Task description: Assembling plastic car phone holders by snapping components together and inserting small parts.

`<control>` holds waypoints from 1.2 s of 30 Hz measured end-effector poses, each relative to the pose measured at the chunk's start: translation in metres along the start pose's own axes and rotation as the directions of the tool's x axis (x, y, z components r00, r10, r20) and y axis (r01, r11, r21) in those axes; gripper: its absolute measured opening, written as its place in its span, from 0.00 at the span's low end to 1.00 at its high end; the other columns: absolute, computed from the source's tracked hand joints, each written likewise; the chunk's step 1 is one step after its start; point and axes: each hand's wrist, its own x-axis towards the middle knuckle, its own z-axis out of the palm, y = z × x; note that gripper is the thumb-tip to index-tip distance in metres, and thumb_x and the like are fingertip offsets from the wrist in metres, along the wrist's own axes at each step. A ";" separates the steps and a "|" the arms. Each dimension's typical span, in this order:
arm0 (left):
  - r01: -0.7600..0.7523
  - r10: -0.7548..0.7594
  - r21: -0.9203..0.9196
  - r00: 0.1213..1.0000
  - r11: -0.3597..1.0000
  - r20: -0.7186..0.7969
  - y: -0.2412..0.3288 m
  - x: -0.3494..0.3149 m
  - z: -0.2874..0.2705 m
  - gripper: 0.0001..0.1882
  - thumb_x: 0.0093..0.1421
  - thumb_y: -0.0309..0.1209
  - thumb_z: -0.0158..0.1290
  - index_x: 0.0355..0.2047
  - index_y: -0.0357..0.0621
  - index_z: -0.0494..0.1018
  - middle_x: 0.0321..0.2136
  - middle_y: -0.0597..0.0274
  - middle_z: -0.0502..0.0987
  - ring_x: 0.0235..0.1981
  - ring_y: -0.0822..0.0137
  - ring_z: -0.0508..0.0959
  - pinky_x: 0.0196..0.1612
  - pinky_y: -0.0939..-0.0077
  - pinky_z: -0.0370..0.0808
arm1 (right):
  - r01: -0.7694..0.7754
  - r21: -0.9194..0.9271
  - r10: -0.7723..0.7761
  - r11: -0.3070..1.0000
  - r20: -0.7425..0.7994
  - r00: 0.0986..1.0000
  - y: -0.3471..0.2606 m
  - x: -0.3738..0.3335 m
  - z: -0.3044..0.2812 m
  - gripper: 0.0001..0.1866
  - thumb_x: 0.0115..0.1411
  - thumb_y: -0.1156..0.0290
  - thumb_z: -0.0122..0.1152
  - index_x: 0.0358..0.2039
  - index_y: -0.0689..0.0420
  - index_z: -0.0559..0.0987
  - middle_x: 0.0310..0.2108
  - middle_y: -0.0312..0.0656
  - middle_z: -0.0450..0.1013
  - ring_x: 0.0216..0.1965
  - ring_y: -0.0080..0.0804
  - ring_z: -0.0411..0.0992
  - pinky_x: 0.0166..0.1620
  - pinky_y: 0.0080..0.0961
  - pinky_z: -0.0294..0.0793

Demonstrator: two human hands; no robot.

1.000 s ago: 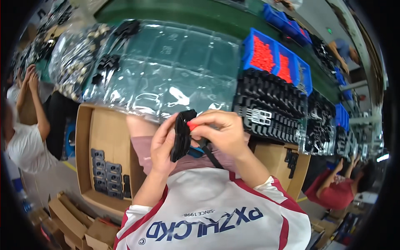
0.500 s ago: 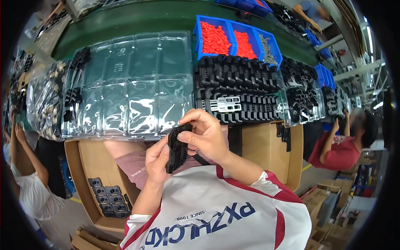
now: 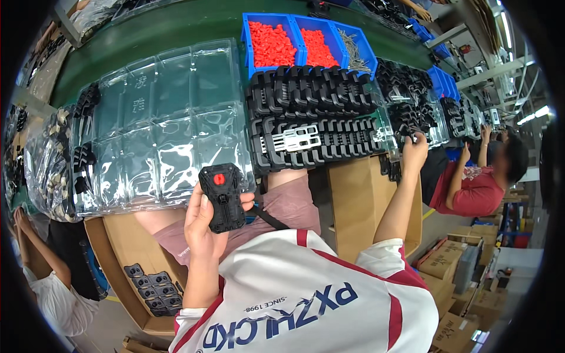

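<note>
Left hand [image 3: 199, 222]'s got the black case [image 3: 225, 203], red button [image 3: 219, 179] up, right at the near edge of the bench [image 3: 176, 30], right hand [image 3: 415, 154] in among black parts [image 3: 410, 115], grip, can't tell!

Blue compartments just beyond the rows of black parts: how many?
3, side by side: left compartment and middle compartment hold red pieces; right compartment holds thin metal pins. None there appears hidden.
</note>
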 end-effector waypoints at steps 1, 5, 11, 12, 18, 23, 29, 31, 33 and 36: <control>-0.014 0.014 0.012 0.999 1.000 -0.038 0.001 0.000 0.002 0.22 0.67 0.35 0.39 0.57 0.39 0.54 0.48 0.42 0.69 0.38 0.45 0.78 0.38 0.57 0.79 | -0.069 -0.168 0.065 0.983 -0.029 0.997 0.013 0.001 0.000 0.20 0.54 0.68 0.57 0.49 0.56 0.73 0.38 0.45 0.75 0.35 0.41 0.73 0.40 0.34 0.72; -0.042 0.048 0.071 0.996 0.997 -0.077 0.003 -0.003 0.004 0.21 0.67 0.34 0.38 0.58 0.41 0.54 0.46 0.42 0.70 0.35 0.47 0.79 0.36 0.59 0.79 | -0.113 -0.378 0.122 0.919 0.000 0.993 0.042 0.004 0.005 0.25 0.52 0.65 0.58 0.52 0.53 0.70 0.35 0.44 0.76 0.36 0.46 0.74 0.41 0.38 0.72; 0.011 -0.002 0.103 0.996 0.995 -0.085 0.007 -0.002 0.002 0.22 0.68 0.36 0.37 0.59 0.41 0.53 0.43 0.42 0.72 0.28 0.51 0.79 0.31 0.62 0.79 | -0.081 -0.280 0.080 0.957 -0.013 0.997 0.061 0.012 0.002 0.26 0.50 0.65 0.59 0.52 0.52 0.72 0.29 0.41 0.77 0.33 0.42 0.75 0.40 0.34 0.72; 0.056 -0.053 0.063 0.997 0.996 -0.048 0.007 0.000 0.001 0.23 0.68 0.36 0.37 0.59 0.40 0.53 0.41 0.42 0.72 0.28 0.52 0.79 0.31 0.62 0.79 | -0.086 -0.162 0.071 0.983 -0.096 0.993 0.061 0.009 -0.007 0.24 0.51 0.65 0.59 0.51 0.55 0.73 0.29 0.41 0.77 0.32 0.39 0.74 0.39 0.32 0.72; 0.058 -0.056 0.064 0.998 0.996 -0.033 0.010 -0.009 -0.008 0.24 0.67 0.36 0.38 0.59 0.35 0.54 0.40 0.42 0.73 0.27 0.52 0.79 0.30 0.64 0.79 | -0.296 0.905 0.027 0.305 0.302 0.953 -0.017 0.003 -0.023 0.18 0.58 0.73 0.53 0.50 0.62 0.71 0.40 0.47 0.74 0.29 0.23 0.66 0.32 0.13 0.66; 0.039 -0.039 0.046 0.999 0.998 -0.008 0.014 -0.015 -0.010 0.23 0.69 0.35 0.37 0.59 0.32 0.54 0.37 0.44 0.75 0.27 0.57 0.79 0.31 0.69 0.78 | -0.531 0.844 -0.439 0.081 0.508 0.741 -0.152 -0.061 -0.026 0.18 0.59 0.75 0.52 0.51 0.62 0.69 0.42 0.50 0.72 0.26 0.19 0.65 0.27 0.08 0.65; -0.004 0.006 0.082 1.000 0.997 -0.022 0.021 -0.024 -0.004 0.23 0.69 0.36 0.37 0.58 0.32 0.56 0.36 0.46 0.75 0.29 0.58 0.79 0.33 0.70 0.78 | -0.623 0.743 -0.692 0.244 0.584 0.425 -0.258 -0.157 -0.021 0.20 0.55 0.74 0.56 0.48 0.65 0.70 0.39 0.55 0.72 0.21 0.22 0.68 0.17 0.08 0.65; -0.010 0.014 0.100 0.999 0.995 -0.039 0.023 -0.030 -0.004 0.23 0.69 0.36 0.37 0.58 0.32 0.56 0.36 0.46 0.75 0.29 0.59 0.79 0.33 0.70 0.78 | -0.659 0.711 -0.750 0.245 0.570 0.336 -0.279 -0.179 -0.022 0.18 0.53 0.77 0.56 0.46 0.66 0.72 0.37 0.49 0.73 0.23 0.23 0.69 0.22 0.10 0.67; -0.013 0.018 0.112 0.999 0.994 -0.048 0.025 -0.033 -0.005 0.23 0.69 0.36 0.37 0.58 0.32 0.56 0.37 0.46 0.75 0.30 0.59 0.79 0.33 0.70 0.78 | -0.682 0.686 -0.771 0.254 0.569 0.286 -0.287 -0.182 -0.022 0.17 0.52 0.79 0.56 0.44 0.65 0.74 0.34 0.44 0.74 0.23 0.22 0.68 0.24 0.11 0.68; -0.045 0.054 0.121 0.996 0.992 -0.073 0.028 -0.036 -0.006 0.24 0.68 0.37 0.38 0.57 0.31 0.56 0.39 0.43 0.74 0.28 0.57 0.79 0.31 0.70 0.79 | -0.677 0.664 -0.823 0.316 0.547 0.152 -0.294 -0.182 -0.018 0.15 0.52 0.80 0.56 0.42 0.65 0.76 0.34 0.42 0.73 0.23 0.21 0.67 0.24 0.11 0.67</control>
